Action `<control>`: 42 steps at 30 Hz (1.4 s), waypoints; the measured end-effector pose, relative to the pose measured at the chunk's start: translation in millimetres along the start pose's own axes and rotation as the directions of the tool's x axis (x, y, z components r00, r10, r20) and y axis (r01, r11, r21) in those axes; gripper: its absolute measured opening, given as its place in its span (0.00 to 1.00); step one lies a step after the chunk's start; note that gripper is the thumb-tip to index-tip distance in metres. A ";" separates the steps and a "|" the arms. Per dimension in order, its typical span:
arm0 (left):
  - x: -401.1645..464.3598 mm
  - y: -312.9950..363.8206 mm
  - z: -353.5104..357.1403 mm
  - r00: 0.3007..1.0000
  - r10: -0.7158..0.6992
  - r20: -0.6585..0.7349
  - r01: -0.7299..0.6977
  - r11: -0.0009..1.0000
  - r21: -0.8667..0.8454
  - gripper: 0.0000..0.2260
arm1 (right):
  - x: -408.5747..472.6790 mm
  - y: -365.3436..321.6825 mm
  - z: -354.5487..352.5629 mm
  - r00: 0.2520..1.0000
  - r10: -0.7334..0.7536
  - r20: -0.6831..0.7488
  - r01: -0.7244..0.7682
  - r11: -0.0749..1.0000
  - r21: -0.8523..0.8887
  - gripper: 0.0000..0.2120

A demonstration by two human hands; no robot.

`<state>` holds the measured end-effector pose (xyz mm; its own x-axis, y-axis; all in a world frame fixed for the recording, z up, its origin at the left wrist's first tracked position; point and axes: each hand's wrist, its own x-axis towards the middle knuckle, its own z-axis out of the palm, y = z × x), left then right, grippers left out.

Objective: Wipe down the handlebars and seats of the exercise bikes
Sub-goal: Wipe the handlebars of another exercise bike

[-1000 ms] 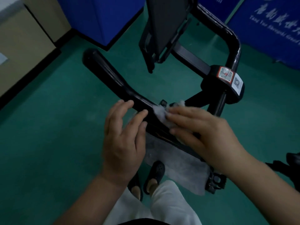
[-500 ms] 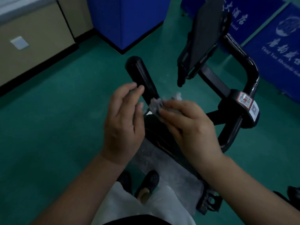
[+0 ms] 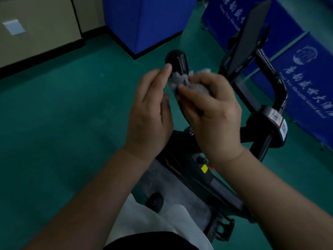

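Note:
A black exercise bike stands below me. Its left handlebar [image 3: 177,60] points away, its rounded end showing above my hands. My right hand [image 3: 210,112] grips a crumpled white wipe [image 3: 182,80] over that bar. My left hand [image 3: 149,109] is raised beside it, fingers straight, fingertips touching the wipe's left edge. The right handlebar [image 3: 275,82] loops round at the right. A dark tablet holder [image 3: 250,35] rises between the bars. No seat is in view.
A blue block [image 3: 144,20] and blue banners [image 3: 306,73] with white writing stand behind the bike. A beige wall with black skirting [image 3: 36,33] runs along the left. Green floor [image 3: 63,123] surrounds the bike. A grey mat [image 3: 158,179] lies under the frame; a pedal [image 3: 223,230] sits low right.
Both hands have lifted off the bar's lower part and travelled up toward its end. The left hand came off the bar and now touches the wipe. The view tilted upward.

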<state>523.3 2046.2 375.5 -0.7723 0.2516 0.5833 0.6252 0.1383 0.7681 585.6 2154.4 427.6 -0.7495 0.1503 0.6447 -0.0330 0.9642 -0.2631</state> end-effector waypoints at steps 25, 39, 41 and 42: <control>0.5 -3.1 -0.9 0.991 0.043 0.129 -0.037 0.998 -0.051 0.22 | -38.4 -0.1 -19.4 0.981 0.086 0.172 -0.046 0.973 -0.224 0.05; -11.4 0.3 7.0 0.997 0.079 -0.005 -0.079 0.993 0.089 0.17 | -105.1 12.5 -70.3 0.972 0.140 0.189 -0.088 0.961 -0.260 0.05; -19.1 4.9 11.2 0.993 0.114 0.010 -0.114 0.984 0.136 0.14 | -103.5 11.8 -64.5 0.973 0.162 0.163 -0.115 0.957 -0.267 0.04; -24.3 6.8 14.4 0.989 0.142 0.028 -0.145 0.975 0.168 0.12 | -98.5 10.5 -58.1 0.977 0.158 0.146 -0.114 0.955 -0.272 0.04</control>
<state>547.9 2054.9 362.8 -0.6720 0.2958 0.6789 0.7405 0.2597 0.6198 697.5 2162.4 403.0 -0.8338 0.2669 0.4833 0.2337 0.9637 -0.1291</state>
